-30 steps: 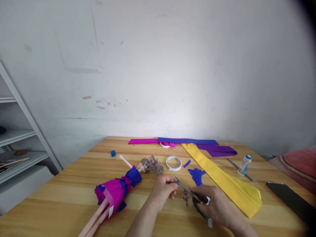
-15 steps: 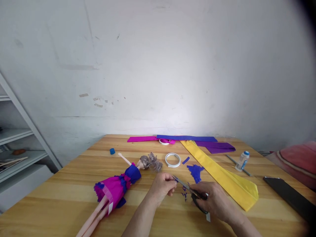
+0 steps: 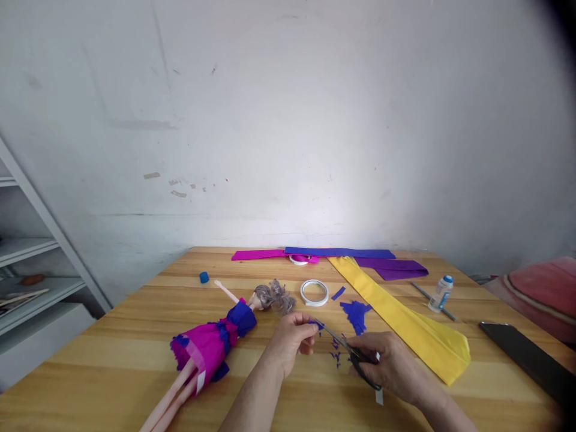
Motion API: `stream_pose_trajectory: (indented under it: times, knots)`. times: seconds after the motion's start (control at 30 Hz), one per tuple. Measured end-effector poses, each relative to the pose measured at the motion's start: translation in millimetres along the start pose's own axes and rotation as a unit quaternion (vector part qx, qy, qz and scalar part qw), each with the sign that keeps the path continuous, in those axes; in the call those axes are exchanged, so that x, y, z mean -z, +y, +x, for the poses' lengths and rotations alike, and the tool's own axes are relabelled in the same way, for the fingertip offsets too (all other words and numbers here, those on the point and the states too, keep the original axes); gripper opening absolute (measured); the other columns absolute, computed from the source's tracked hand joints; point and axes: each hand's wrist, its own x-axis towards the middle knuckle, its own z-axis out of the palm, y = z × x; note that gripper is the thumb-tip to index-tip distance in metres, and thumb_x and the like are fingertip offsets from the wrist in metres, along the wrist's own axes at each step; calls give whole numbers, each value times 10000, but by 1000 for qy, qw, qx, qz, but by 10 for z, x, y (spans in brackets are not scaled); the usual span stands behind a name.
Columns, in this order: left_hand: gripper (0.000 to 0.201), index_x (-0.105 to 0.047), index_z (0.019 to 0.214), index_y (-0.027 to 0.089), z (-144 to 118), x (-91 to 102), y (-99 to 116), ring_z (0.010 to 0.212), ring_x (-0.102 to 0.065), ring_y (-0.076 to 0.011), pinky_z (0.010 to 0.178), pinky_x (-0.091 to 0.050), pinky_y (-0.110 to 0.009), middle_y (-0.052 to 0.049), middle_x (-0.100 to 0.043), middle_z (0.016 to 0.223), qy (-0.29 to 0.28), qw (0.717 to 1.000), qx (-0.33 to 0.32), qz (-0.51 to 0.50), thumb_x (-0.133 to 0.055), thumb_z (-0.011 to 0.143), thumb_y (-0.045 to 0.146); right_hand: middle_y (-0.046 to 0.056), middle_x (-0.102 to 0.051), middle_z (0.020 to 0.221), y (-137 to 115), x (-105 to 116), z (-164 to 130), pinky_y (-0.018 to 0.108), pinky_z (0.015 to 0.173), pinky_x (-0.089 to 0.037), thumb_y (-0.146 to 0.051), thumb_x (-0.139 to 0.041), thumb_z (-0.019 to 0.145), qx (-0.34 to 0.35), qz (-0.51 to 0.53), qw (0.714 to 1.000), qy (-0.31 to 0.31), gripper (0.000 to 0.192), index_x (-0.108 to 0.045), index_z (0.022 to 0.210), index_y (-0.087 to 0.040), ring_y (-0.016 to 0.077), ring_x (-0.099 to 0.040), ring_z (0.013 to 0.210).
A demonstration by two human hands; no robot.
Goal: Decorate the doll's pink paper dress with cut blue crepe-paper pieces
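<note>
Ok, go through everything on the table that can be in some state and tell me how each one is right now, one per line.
Left hand: pinching a small blue paper piece.
Right hand: gripping the scissors.
Scissors: blade tips at the paper piece; open or shut unclear.
Doll: lying flat, dressed in pink and blue.
Glue bottle: upright, blue cap on.
Yellow paper: lying folded.
Tape roll: lying flat.

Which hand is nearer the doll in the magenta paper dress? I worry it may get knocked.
Left. The left hand is just right of the doll in the magenta paper dress, pinching a blue paper scrap; the right hand, holding black-handled scissors, is farther right.
</note>
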Motion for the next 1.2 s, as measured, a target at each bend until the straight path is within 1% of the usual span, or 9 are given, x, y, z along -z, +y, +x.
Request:
stream_pose_trajectory:
  times: [0.23, 0.4, 0.57, 0.73, 0.8, 0.87, 1.0, 1.07, 1.2]
  knots:
    - [238, -607, 703, 128, -18, 8, 3, 601, -568, -133, 388, -380, -187, -27, -618, 644, 4, 999, 6, -37, -733, 540, 248, -52, -488, 552, -1, -10, 2, 188, 515, -297, -170, -522, 678, 5, 33, 999, -2, 137, -656, 696, -190, 90, -402, 536]
    - [234, -616, 716, 119, -9, 18, -13, 601, -571, -136, 402, -393, -191, -50, -638, 654, -5, 1000, 0, -20, -718, 570, 272, -48, -476, 543, 30, -21, 11, 189, 514, -317, -222, -553, 688, -21, 47, 999, 12, 136, -670, 747, -187, 95, -403, 533]
    - [235, -612, 719, 123, -6, 9, -22, 586, -568, -131, 402, -388, -185, -52, -644, 659, -5, 1000, -5, -3, -715, 573, 276, -30, -554, 625, 69, -25, 15, 202, 556, -366, -291, -598, 671, -42, 58, 997, 20, 268, -663, 914, -197, 118, -480, 581]
    - [209, -608, 704, 118, -11, -6, -31, 550, -565, -120, 392, -384, -178, -48, -644, 640, 4, 1000, -7, -8, -711, 582, 253, -37, -527, 576, 63, -16, 14, 204, 539, -352, -285, -598, 663, -44, 54, 997, 16, 237, -689, 866, -201, 114, -464, 563]
    - [200, -605, 711, 117, -6, -15, -37, 537, -569, -113, 389, -385, -172, -46, -648, 643, 11, 999, -2, -48, -716, 590, 232, -35, -532, 580, 54, -22, 15, 203, 539, -351, -287, -598, 665, -42, 56, 998, 10, 249, -690, 878, -199, 114, -463, 565]
    - [184, -598, 724, 122, 2, -37, -52, 539, -585, -108, 401, -399, -167, -38, -650, 649, 22, 992, 11, -127, -715, 604, 199, -29, -552, 609, 46, -42, 20, 204, 557, -363, -282, -595, 671, -37, 60, 997, 9, 262, -679, 905, -198, 117, -475, 584]
    - [151, -582, 755, 128, 17, -128, -126, 633, -641, -126, 472, -460, -177, -53, -675, 725, 41, 959, 40, -278, -689, 648, 127, -24, -586, 652, 32, -130, 40, 207, 583, -380, -268, -593, 676, -26, 64, 997, 16, 214, -666, 867, -205, 123, -488, 610]
    - [139, -580, 768, 128, 18, -179, -174, 667, -652, -134, 497, -479, -183, -67, -685, 771, 48, 949, 40, -309, -674, 668, 110, -25, -590, 654, 29, -187, 52, 205, 576, -380, -262, -579, 687, -22, 68, 997, 21, 192, -663, 851, -207, 122, -486, 606]
    - [117, -587, 780, 127, 6, -240, -232, 666, -655, -136, 516, -496, -192, -79, -692, 808, 51, 941, 29, -333, -661, 692, 107, -30, -594, 652, 44, -283, 75, 200, 566, -378, -252, -565, 705, -17, 83, 996, 32, 217, -658, 897, -213, 119, -485, 598]
